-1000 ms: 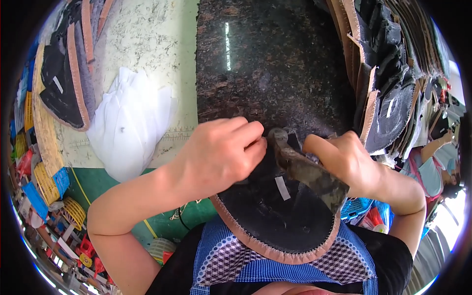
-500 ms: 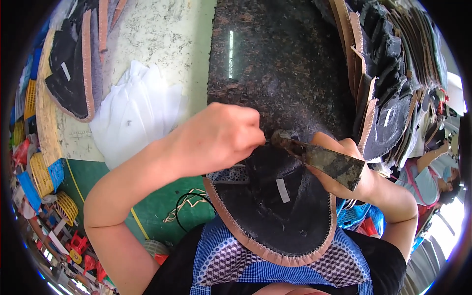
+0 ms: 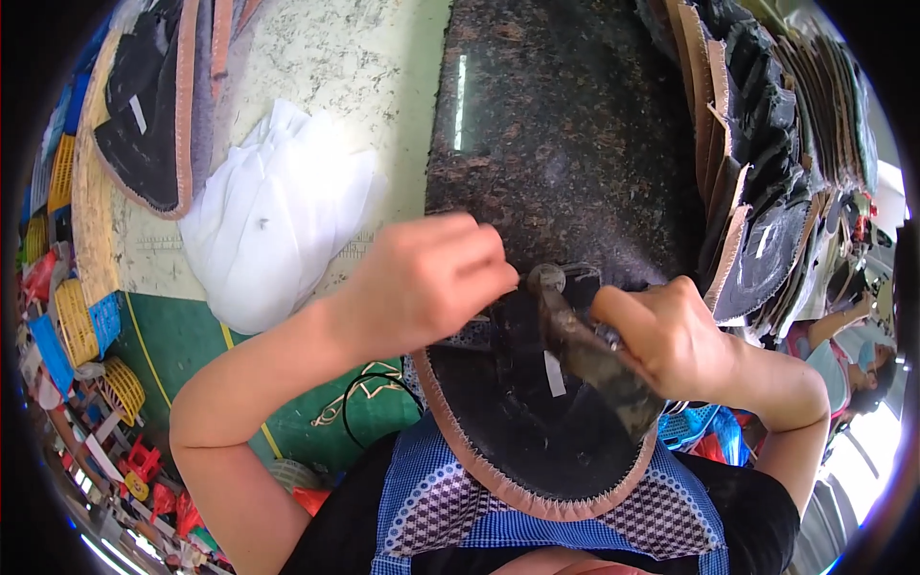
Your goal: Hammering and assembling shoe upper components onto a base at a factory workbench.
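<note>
A black shoe upper (image 3: 498,422), edged with a stitched tan band and bearing a small white label, lies over the near edge of the dark stone slab (image 3: 556,125) and against my apron. My right hand (image 3: 666,335) grips a shoemaker's hammer (image 3: 613,383); its round face is over the upper's far end and its broad flat blade points toward me. My left hand (image 3: 422,278) is closed, slightly blurred, fingertips together beside the hammer's round face. Whatever those fingers pinch is hidden.
White fabric pieces (image 3: 278,211) lie in a pile on the pale board at left, with more black uppers (image 3: 144,115) beyond. A row of similar uppers (image 3: 747,192) stands along the right. Baskets (image 3: 72,316) crowd the far left; another person (image 3: 848,359) sits at right.
The hammer has turned, its blade swinging downward toward the upper's near right edge. My left hand has shifted slightly down. The view has shifted a little sideways.
</note>
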The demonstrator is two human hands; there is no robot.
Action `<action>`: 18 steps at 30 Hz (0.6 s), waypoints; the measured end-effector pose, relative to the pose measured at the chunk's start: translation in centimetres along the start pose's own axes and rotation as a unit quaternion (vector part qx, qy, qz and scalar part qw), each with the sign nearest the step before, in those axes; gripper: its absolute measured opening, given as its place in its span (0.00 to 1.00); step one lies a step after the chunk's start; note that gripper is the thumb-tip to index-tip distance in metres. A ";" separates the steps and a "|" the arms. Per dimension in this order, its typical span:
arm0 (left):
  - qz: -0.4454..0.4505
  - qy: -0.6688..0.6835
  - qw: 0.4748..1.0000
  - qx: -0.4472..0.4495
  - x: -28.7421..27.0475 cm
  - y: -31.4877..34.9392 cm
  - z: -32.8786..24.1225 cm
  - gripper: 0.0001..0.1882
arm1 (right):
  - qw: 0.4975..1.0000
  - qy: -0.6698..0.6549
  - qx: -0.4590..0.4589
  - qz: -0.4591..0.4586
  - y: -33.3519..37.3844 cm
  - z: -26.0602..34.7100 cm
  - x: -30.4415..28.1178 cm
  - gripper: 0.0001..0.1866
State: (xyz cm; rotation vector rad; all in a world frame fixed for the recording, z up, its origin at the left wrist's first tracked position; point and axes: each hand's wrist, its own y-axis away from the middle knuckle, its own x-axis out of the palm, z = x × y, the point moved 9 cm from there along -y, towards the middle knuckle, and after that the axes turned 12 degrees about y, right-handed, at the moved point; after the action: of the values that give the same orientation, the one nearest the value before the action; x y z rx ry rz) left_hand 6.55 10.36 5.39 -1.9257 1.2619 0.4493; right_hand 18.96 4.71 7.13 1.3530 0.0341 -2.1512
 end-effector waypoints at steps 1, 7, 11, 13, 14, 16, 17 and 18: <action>-0.002 0.084 0.995 -0.052 -0.3 -0.1 1.3 0.10 | 0.999 -0.049 0.008 -0.007 -0.1 -0.6 -0.1 0.16; -0.047 0.083 0.992 -0.077 0.1 1.1 0.6 0.12 | 0.995 -0.086 0.037 -0.019 -0.9 -1.3 -0.7 0.15; -0.092 -0.006 0.993 -0.079 0.6 1.9 -0.9 0.13 | 0.997 -0.067 -0.002 -0.043 -1.4 -0.7 -0.9 0.13; -0.124 -0.033 0.988 -0.084 0.2 2.3 -1.1 0.13 | 0.989 -0.140 0.014 -0.047 -1.1 -1.1 -0.3 0.13; -0.141 -0.003 0.984 -0.111 -0.2 2.6 -0.5 0.14 | 0.999 -0.031 -0.035 -0.018 -1.3 0.0 0.3 0.13; -0.160 0.027 0.977 -0.140 -0.2 3.1 0.0 0.14 | 0.999 -0.040 -0.029 -0.017 -1.2 -0.3 0.6 0.12; -0.180 0.019 0.974 -0.138 -0.1 3.2 -0.2 0.15 | 0.997 -0.077 -0.014 -0.027 -1.6 -0.6 0.2 0.12; -0.200 0.011 0.970 -0.136 -0.1 3.4 -0.4 0.15 | 0.993 -0.113 0.000 -0.038 -2.1 -0.8 -0.4 0.12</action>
State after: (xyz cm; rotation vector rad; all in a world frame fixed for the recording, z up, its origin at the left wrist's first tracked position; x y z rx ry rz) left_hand 3.44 9.39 4.28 -2.3533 0.8218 0.4062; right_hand 18.66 6.93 6.52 1.1174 -0.0047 -2.3555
